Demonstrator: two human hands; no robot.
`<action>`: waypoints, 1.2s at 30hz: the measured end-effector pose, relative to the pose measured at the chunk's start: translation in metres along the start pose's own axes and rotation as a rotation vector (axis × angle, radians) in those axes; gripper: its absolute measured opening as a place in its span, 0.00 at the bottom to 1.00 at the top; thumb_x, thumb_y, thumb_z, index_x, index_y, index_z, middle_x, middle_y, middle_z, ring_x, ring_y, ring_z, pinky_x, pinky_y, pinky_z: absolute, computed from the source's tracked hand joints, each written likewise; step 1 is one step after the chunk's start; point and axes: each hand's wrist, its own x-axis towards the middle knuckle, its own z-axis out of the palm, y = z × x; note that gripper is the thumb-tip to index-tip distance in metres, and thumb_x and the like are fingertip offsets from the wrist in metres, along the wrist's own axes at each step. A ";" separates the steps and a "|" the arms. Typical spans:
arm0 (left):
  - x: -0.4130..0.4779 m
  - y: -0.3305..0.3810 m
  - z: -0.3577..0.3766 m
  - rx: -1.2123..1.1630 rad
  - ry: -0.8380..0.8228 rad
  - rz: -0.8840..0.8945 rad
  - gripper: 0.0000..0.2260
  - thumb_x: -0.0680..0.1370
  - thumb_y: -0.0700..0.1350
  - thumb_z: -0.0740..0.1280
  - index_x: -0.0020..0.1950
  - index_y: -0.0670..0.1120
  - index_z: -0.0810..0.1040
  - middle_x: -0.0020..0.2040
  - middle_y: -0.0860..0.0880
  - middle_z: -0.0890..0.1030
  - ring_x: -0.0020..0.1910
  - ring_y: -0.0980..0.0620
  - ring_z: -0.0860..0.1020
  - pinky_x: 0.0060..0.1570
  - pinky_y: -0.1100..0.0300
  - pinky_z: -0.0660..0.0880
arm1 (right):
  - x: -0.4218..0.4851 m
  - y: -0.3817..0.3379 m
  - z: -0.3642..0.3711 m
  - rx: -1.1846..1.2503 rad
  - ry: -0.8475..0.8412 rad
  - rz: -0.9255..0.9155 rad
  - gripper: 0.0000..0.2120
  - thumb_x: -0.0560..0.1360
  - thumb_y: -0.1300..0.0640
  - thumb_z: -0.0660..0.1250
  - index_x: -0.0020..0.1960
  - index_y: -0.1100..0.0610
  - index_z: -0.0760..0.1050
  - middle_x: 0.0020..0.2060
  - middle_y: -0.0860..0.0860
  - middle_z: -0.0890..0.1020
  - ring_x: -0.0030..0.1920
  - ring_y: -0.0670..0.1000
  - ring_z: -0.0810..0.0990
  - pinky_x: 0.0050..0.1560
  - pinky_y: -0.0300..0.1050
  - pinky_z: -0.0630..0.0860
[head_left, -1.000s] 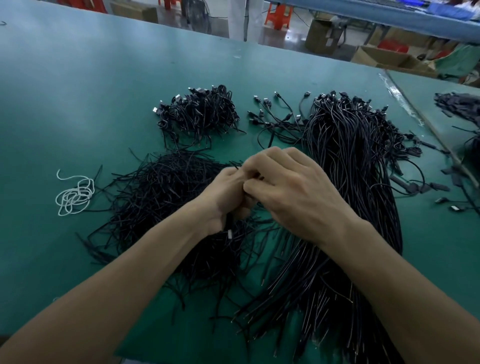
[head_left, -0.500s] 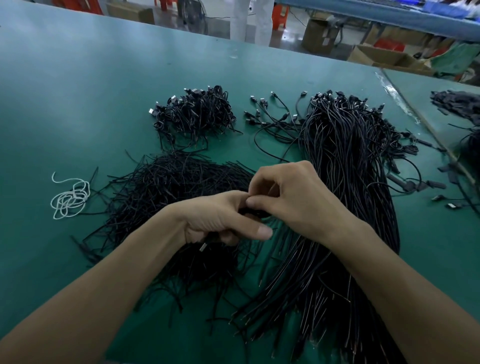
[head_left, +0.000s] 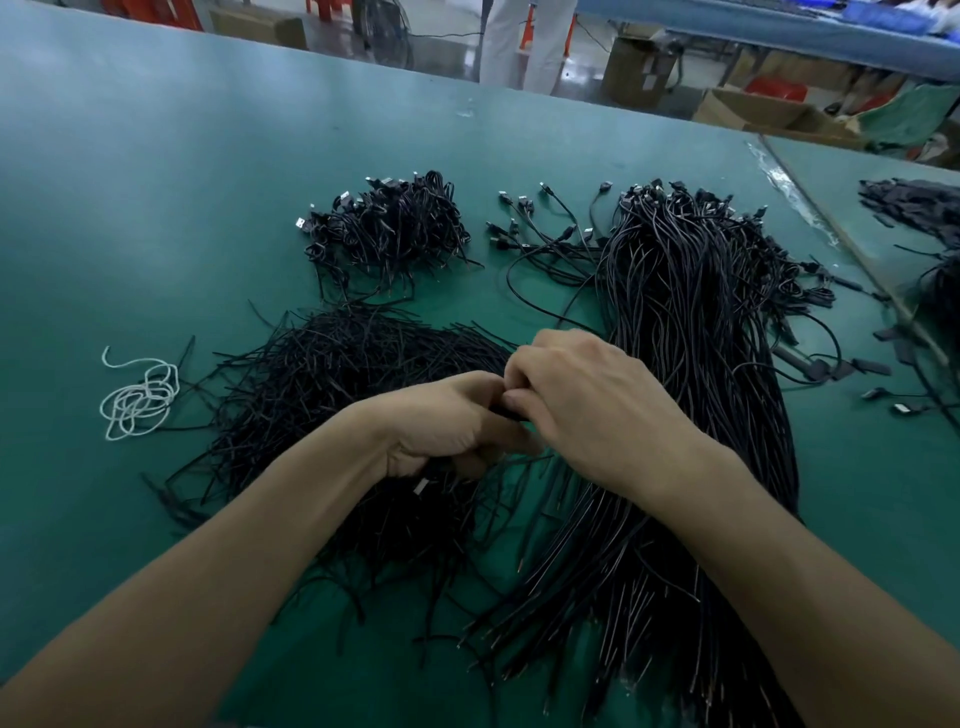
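Observation:
My left hand (head_left: 441, 426) and my right hand (head_left: 587, 400) meet over the middle of the green table (head_left: 156, 208). Both grip one black cable (head_left: 511, 413), of which only a short dark stretch shows between the fingers; its metal plug (head_left: 420, 486) hangs below my left palm. Under my left hand lies a loose pile of short black ties (head_left: 337, 374). Under my right wrist runs a long bundle of black USB cables (head_left: 691, 364).
A heap of coiled cables (head_left: 389, 228) sits at the back, with a few loose cables (head_left: 545, 234) beside it. White string (head_left: 137, 397) lies at the left. More cables (head_left: 914, 208) lie on the neighbouring table. A person's legs (head_left: 524, 41) and cardboard boxes (head_left: 753, 109) stand beyond.
Both hands have dropped a little towards me and stay joined on the cable. My left thumb, stretched out half a second ago, is tucked back against my right hand.

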 end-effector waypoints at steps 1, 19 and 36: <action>0.001 0.000 0.001 -0.053 0.038 -0.001 0.09 0.80 0.34 0.65 0.41 0.44 0.71 0.32 0.50 0.66 0.26 0.57 0.63 0.23 0.67 0.61 | 0.000 0.002 0.001 0.005 0.006 0.003 0.06 0.81 0.49 0.61 0.50 0.50 0.74 0.47 0.47 0.74 0.51 0.50 0.73 0.47 0.44 0.70; 0.014 -0.008 -0.004 0.133 0.777 0.465 0.08 0.74 0.52 0.76 0.48 0.57 0.77 0.35 0.55 0.75 0.32 0.57 0.71 0.34 0.63 0.71 | 0.007 0.014 0.017 1.191 0.250 0.296 0.09 0.80 0.60 0.66 0.41 0.54 0.79 0.33 0.44 0.81 0.33 0.39 0.73 0.34 0.29 0.70; -0.001 0.000 0.008 -0.038 0.689 0.630 0.12 0.73 0.40 0.77 0.43 0.45 0.73 0.37 0.46 0.81 0.35 0.51 0.75 0.39 0.52 0.75 | 0.012 0.019 0.024 1.180 0.224 0.386 0.07 0.78 0.57 0.69 0.41 0.56 0.81 0.30 0.44 0.80 0.34 0.42 0.77 0.39 0.37 0.77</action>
